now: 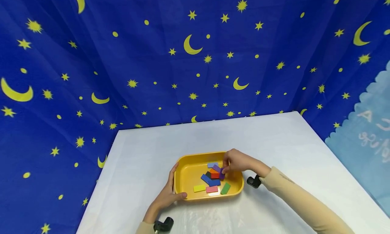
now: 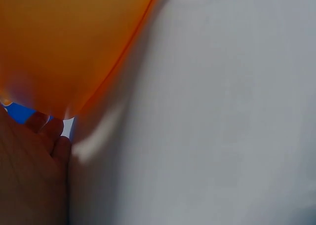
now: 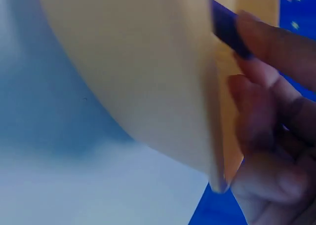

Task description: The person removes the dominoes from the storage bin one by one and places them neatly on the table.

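Note:
A yellow plastic tray (image 1: 190, 174) sits on the white table with several coloured rectangular blocks inside. My left hand (image 1: 168, 192) grips the tray's left end, thumb over the near rim and fingers along the outer side. In the left wrist view, fingers of the left hand (image 2: 37, 151) touch the tray's wall (image 2: 69, 52). Over the tray's right part, my right hand (image 1: 237, 160) pinches a purple block (image 1: 222, 173) between thumb and fingers. The right wrist view shows that dark purple block (image 3: 229, 27) in the fingertips of the right hand (image 3: 271, 101), beside the tray's wall (image 3: 143, 62).
Blue, red, orange, black, yellow, pink and green blocks lie in the tray, such as the yellow block (image 1: 199, 188) and green block (image 1: 225, 188). Behind the white table (image 1: 146, 149) hangs a blue curtain (image 1: 158, 58) with stars and moons.

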Motion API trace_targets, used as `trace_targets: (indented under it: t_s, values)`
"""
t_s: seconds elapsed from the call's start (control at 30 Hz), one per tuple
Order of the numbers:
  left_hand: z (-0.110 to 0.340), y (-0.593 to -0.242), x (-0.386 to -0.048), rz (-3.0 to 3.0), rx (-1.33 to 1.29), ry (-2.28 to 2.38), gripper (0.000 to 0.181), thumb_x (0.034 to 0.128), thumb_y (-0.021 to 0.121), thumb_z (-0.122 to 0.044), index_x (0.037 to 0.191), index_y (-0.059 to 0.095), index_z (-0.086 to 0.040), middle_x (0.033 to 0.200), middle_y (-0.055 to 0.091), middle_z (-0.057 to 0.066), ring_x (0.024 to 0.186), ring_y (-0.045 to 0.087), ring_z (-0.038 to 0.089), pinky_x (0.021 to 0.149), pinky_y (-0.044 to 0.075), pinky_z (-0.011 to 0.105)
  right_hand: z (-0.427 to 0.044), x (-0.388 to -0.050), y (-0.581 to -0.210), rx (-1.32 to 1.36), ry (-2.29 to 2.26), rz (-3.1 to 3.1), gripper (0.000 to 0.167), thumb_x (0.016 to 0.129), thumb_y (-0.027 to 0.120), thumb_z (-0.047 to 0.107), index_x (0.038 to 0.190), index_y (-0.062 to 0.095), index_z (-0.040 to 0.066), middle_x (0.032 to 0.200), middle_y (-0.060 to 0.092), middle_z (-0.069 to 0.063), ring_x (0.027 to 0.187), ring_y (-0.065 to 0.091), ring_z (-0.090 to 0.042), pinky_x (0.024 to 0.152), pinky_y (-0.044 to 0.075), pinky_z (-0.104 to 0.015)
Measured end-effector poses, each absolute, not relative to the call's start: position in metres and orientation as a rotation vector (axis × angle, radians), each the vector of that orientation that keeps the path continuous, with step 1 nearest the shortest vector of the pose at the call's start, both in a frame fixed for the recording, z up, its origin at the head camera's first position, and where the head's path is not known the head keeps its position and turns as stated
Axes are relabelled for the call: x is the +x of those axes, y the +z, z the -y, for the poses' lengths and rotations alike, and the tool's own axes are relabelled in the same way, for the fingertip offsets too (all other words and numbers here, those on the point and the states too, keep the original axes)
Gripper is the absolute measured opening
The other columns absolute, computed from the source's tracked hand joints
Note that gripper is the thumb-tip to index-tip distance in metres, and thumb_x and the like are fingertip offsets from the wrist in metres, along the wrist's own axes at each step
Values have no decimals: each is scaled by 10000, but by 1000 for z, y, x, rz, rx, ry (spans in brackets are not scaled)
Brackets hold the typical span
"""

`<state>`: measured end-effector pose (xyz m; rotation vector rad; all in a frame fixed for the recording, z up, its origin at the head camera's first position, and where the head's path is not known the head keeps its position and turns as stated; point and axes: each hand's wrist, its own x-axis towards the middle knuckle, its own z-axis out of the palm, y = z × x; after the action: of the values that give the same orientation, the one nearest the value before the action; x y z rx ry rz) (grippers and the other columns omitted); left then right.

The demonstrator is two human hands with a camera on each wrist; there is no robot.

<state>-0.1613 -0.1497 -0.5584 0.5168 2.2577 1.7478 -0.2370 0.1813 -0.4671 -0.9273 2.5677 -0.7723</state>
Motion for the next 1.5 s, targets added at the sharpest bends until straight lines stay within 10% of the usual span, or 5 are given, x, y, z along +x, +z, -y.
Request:
trace_targets:
  t_s: [0.53, 1.5]
  values:
    - [151, -557, -161, -2250, 489, 1757, 1087, 745, 800, -213, 1511, 45, -369, 1568, 84, 128, 1389, 171, 341, 1060, 149, 598, -255, -243, -492, 45, -1585, -2521, 465, 826, 708, 444, 968, 668, 3, 932, 612, -237, 643, 510, -296, 530, 352, -265]
    - [149, -562, -163, -2216, 514, 1796, 1090, 746, 794, -200, 1514, 37, -367, 1572, 83, 99, 1396, 159, 313, 1065, 121, 596, -285, -240, -529, 246, -1272, -2537, 325, 846, 702, 320, 676, 615, 58, 582, 561, -21, 457, 468, -126, 458, 352, -243]
